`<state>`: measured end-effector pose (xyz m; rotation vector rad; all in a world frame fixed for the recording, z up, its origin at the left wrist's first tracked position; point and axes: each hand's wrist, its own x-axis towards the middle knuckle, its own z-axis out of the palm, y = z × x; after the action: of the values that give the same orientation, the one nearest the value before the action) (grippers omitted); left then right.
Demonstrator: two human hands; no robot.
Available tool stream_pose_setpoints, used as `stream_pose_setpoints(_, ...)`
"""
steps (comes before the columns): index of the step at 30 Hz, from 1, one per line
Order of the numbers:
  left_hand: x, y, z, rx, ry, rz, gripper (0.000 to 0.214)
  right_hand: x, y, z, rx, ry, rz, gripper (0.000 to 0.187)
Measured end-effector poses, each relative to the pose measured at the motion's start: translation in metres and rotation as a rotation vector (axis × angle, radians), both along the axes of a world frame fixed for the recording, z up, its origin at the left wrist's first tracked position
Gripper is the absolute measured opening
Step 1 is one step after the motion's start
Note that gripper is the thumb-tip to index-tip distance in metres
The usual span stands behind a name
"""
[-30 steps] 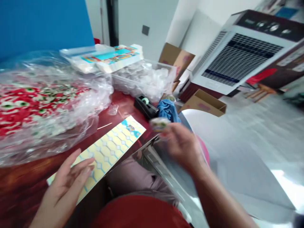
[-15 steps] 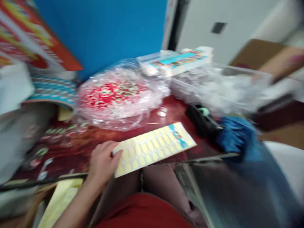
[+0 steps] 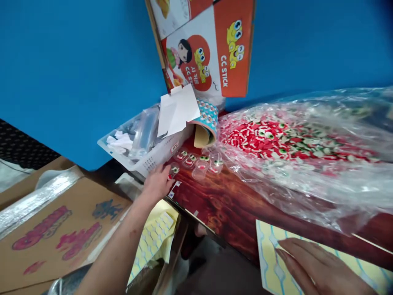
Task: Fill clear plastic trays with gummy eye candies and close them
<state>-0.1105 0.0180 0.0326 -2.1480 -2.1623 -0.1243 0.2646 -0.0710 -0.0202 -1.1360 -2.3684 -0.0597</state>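
My left hand (image 3: 157,182) is at the left end of the table, its thumb and forefinger closed on the edge of a small clear plastic case (image 3: 175,169) with green eyes and a red mouth in it. Several similar face cases (image 3: 201,164) lie just to the right. At the lower right, my right hand (image 3: 319,266) grips a yellow sticker sheet (image 3: 267,254) with pale blue outlines, fingers together on top. The sheet lies at the table's front edge, and its right part is beneath the hand and out of frame.
Behind the cases stand a white-sided tray (image 3: 166,151), a curled blue printed sheet (image 3: 208,112) and an orange-white carton (image 3: 235,49). A clear bag (image 3: 307,176) of red and white pieces spreads rightward. Below left are a cardboard box (image 3: 61,229) and used yellow sheets (image 3: 153,233).
The view has turned left. My left hand has let go of the sticker sheet and moved left to the face cases. My right hand now has the sheet.
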Motion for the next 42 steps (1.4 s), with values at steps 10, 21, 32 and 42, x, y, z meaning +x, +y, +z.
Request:
stream_pose_setpoints(10, 0.006, -0.01, -0.027, -0.012, 0.196, -0.202, 0.045, 0.022, -0.017, 0.025, -0.056, -0.153, -0.347, 0.033)
stream_pose_setpoints(21, 0.178, -0.027, -0.03, 0.022, 0.081, -0.462, 0.044, 0.187, -0.054, 0.052, -0.345, -0.205, -0.8, 0.023)
stream_pose_setpoints(32, 0.31, -0.069, -0.004, -0.044, -0.285, -0.976, 0.03, 0.179, -0.035, 0.019, -0.473, -0.068, -0.588, 0.021)
stream_pose_setpoints(42, 0.368, -0.095, -0.006, 0.031, -0.266, -1.187, 0.018, 0.149, -0.102, 0.046, -0.24, 0.32, -0.618, 0.02)
